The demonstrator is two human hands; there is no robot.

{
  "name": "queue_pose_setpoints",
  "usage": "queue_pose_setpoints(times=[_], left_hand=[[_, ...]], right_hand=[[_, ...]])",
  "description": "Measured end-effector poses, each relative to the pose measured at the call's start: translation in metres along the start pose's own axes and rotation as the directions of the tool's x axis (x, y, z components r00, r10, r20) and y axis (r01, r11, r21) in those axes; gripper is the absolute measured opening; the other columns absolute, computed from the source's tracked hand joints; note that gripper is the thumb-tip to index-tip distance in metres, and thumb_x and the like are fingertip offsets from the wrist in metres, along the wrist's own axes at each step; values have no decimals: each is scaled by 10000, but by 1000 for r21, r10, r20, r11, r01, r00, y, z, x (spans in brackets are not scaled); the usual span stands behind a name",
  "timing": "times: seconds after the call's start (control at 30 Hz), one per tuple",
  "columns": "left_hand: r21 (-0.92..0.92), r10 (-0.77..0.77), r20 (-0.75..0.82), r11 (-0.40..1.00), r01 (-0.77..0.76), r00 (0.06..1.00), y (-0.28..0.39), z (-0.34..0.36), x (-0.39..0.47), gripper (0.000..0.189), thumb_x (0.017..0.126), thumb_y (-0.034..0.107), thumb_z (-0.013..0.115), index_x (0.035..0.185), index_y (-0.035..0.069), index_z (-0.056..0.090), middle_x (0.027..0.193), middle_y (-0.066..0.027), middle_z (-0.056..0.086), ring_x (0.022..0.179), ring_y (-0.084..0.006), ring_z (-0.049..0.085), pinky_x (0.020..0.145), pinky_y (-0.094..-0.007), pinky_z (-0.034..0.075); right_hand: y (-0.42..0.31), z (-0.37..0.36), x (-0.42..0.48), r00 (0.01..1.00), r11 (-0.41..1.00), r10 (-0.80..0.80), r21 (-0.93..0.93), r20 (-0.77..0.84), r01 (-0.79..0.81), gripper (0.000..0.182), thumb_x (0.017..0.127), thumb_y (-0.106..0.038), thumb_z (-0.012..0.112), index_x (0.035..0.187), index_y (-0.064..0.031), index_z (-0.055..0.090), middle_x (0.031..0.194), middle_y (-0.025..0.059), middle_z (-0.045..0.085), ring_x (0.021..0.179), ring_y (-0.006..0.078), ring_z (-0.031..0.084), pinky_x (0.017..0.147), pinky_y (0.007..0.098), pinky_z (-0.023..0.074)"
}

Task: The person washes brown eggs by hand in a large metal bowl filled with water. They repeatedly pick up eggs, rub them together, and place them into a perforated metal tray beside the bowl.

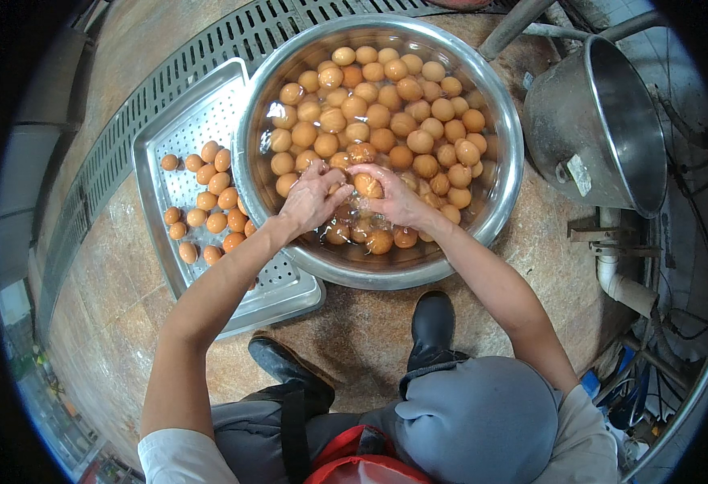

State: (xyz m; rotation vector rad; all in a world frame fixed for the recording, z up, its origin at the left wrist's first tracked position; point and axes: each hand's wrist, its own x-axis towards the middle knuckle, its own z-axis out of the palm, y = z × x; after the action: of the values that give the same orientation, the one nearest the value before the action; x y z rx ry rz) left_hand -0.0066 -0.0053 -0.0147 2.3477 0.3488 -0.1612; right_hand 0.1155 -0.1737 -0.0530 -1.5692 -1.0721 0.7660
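A wide stainless steel basin holds water and many brown eggs, most of them heaped toward its far side. Both of my hands reach into the near half of it. Between the thumb and fingers of my right hand sits one brown egg. Close beside it, my left hand is curled at the water with its fingers bent down; whether an egg lies under them is hidden. Rippling water shows below the hands, with several eggs near the basin's front wall.
Left of the basin, a perforated steel tray with several brown eggs is partly under the basin's rim. A slotted floor drain curves behind. A large metal pot and white pipe stand right. My boots are near the basin.
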Motion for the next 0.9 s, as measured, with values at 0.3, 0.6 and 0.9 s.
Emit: queue_pose_setpoints(times=[0.3,0.6,0.9], left_hand=[[46,-138,139,990,133,981,3,-7,-1,403,919,393,496,1026,21,610,1057,-248,615,1004,-396,587,901,-463,443],[40,-148,139,989,144,979,2,-5,-3,270,828,259,624,1006,59,590,846,-173,648,823,-352,637,745,-422,499],[-37,174,60,984,-172,983,20,-1,-7,729,763,291,711,1401,163,383,1308,-195,492,1158,-357,533,958,-437,462]], right_hand=[[-37,-12,7,807,525,524,644,270,-557,240,984,-272,459,933,-64,566,696,62,527,473,84,452,387,185,315],[-38,-6,6,800,713,581,381,148,-589,187,885,-188,620,1016,-66,564,735,-1,535,523,49,471,405,180,318],[-23,7,5,835,783,547,319,60,-535,448,909,-290,579,1237,-19,437,1102,106,530,995,136,519,743,315,484]])
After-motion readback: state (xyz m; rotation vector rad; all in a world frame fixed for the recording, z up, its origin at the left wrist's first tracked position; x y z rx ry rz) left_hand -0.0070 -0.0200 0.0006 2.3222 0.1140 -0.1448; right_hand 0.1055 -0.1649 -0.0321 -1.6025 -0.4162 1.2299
